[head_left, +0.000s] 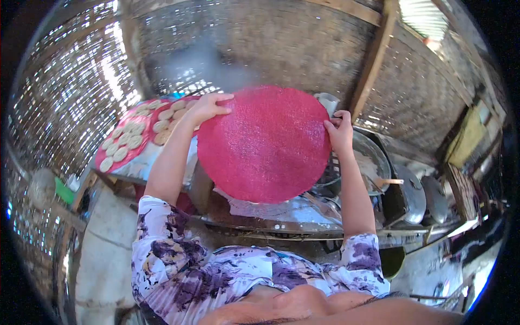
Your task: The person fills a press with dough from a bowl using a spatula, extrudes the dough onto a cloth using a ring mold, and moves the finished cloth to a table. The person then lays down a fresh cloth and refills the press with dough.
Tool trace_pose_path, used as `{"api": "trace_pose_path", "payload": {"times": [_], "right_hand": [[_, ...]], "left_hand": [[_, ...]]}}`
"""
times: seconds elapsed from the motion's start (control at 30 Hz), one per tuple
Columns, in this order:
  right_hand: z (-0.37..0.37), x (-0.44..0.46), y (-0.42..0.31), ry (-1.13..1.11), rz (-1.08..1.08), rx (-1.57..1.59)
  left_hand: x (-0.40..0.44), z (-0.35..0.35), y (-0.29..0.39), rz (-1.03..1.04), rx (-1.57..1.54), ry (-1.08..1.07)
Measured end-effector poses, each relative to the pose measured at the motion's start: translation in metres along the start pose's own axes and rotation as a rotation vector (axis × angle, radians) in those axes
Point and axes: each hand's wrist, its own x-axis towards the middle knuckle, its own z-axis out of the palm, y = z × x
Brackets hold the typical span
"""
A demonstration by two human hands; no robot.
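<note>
A large round red sheet point(262, 143) is held up in front of me, spread between both hands. My left hand point(211, 108) grips its upper left edge, thumb and fingers closed on it. On the right edge my right hand point(339, 130) pinches the sheet. Left of the sheet, pale round flat pieces point(134, 142) lie in groups on red sheets point(120, 158) on a table. Under the held sheet's lower edge shows a white cloth point(281, 212), partly hidden.
At the right stands a wide pan point(368, 162) with a wooden-handled tool point(389, 181) across its rim. Beyond it are metal lids point(414, 197). A wooden post point(374, 57) leans against the woven wall point(303, 49). A green container point(391, 262) sits below the counter.
</note>
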Motion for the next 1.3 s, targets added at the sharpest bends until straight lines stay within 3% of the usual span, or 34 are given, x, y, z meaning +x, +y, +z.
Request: {"api": "trace_pose_path", "payload": {"times": [0.03,0.07,0.17,0.27,0.37,0.4,0.5,0.63,0.77,0.97,1.1,1.17,1.3], "right_hand": [[-0.004,0.008,0.011,0.044,-0.053,-0.069],[-0.009,0.014,0.02,0.029,-0.043,-0.143],[-0.019,0.028,0.044,0.018,-0.114,-0.323],[-0.02,0.042,0.087,0.011,-0.059,-0.482],[-0.019,0.044,0.125,-0.01,0.04,-0.573],[-0.019,0.045,0.138,-0.021,0.084,-0.653],[-0.027,0.041,0.198,-0.101,0.109,-0.72],[-0.033,0.015,0.234,-0.199,0.147,-0.737],[-0.033,0.002,0.228,-0.238,0.269,-0.775],[-0.031,0.009,0.222,-0.355,0.303,-0.768],[-0.044,-0.006,0.218,-0.19,0.108,-0.857],[-0.058,-0.022,0.215,0.002,0.127,-0.886],[-0.077,-0.064,0.211,-0.143,0.731,-0.411]], "left_hand": [[0.011,0.01,0.001,0.06,0.069,-0.029],[0.021,0.022,0.0,0.008,-0.105,-0.076],[0.064,0.067,-0.025,0.124,-0.079,0.005],[0.097,0.106,-0.037,-0.019,-0.305,-0.086],[0.122,0.142,-0.056,0.04,-0.173,-0.06],[0.131,0.153,-0.067,-0.026,-0.319,-0.125],[0.14,0.173,-0.083,-0.048,-0.29,-0.104],[0.139,0.194,-0.106,-0.252,-0.499,-0.338],[0.142,0.235,-0.149,0.021,-0.113,-0.114],[0.14,0.236,-0.144,-0.11,-0.117,-0.118],[0.118,0.245,-0.163,0.104,0.32,0.14],[0.094,0.239,-0.157,-0.243,-0.051,0.055],[0.034,0.228,-0.104,-0.684,-0.579,0.047]]}}
